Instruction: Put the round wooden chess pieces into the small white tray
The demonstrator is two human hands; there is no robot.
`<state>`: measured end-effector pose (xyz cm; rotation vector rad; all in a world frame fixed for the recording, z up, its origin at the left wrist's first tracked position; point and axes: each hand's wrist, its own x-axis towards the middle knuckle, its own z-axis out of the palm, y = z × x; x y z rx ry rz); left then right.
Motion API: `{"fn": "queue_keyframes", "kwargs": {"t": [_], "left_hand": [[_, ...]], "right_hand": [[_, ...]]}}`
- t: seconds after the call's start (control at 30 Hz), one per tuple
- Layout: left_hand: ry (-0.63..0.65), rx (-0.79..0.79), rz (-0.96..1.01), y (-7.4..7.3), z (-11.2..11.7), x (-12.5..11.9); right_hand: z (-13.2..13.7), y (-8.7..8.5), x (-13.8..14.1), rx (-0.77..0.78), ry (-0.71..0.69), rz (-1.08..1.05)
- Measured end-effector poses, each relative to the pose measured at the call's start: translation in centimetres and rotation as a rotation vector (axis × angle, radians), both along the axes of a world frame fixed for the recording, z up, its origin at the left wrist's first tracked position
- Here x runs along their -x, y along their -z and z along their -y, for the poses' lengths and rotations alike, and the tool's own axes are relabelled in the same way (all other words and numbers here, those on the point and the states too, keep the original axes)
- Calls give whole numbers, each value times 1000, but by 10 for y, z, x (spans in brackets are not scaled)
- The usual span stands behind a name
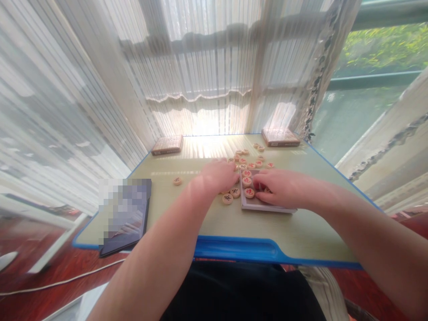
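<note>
A shallow grey tray (264, 206) lies on the small blue-edged table (230, 249) and holds a few round wooden chess discs (249, 192) with red characters. My right hand (284, 187) rests over the tray, its fingers curled at a disc by the tray's left side. My left hand (219, 176) lies palm down just left of the tray, fingers bent over loose discs. More discs (254, 158) are scattered behind the tray, two (228, 199) sit by its left edge, and a single disc (177, 181) lies apart to the left.
Two flat wooden boxes stand at the back of the table, one at the left (167, 145) and one at the right (280, 137). A dark tablet (125, 214) lies on the table's left front corner. Sheer curtains hang close behind.
</note>
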<state>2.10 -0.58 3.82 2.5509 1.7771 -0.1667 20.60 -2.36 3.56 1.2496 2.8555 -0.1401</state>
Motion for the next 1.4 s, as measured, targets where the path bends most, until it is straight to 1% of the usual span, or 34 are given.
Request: {"fn": "queue_keyframes", "kwargs": {"t": [0.1, 0.23, 0.47, 0.73, 0.93, 1.03, 1.13, 1.4], "left_hand": [[-1, 41, -30, -4, 5, -3], [-26, 141, -57, -10, 11, -6], [-14, 181, -63, -14, 15, -8], [8, 131, -67, -13, 12, -6], [24, 59, -44, -4, 4, -2], [52, 27, -34, 0, 0, -1], [67, 12, -34, 2, -1, 0], [42, 12, -8, 2, -2, 2]], "right_hand": [[3, -3, 1, 13, -6, -5], [8, -6, 2, 20, 3, -14], [11, -5, -1, -1, -56, -81], [7, -6, 0, 14, -31, -24], [6, -10, 0, 68, -4, 8], [7, -11, -1, 78, 18, 32], [7, -10, -1, 70, 25, 50], [3, -4, -2, 29, 12, 36]]}}
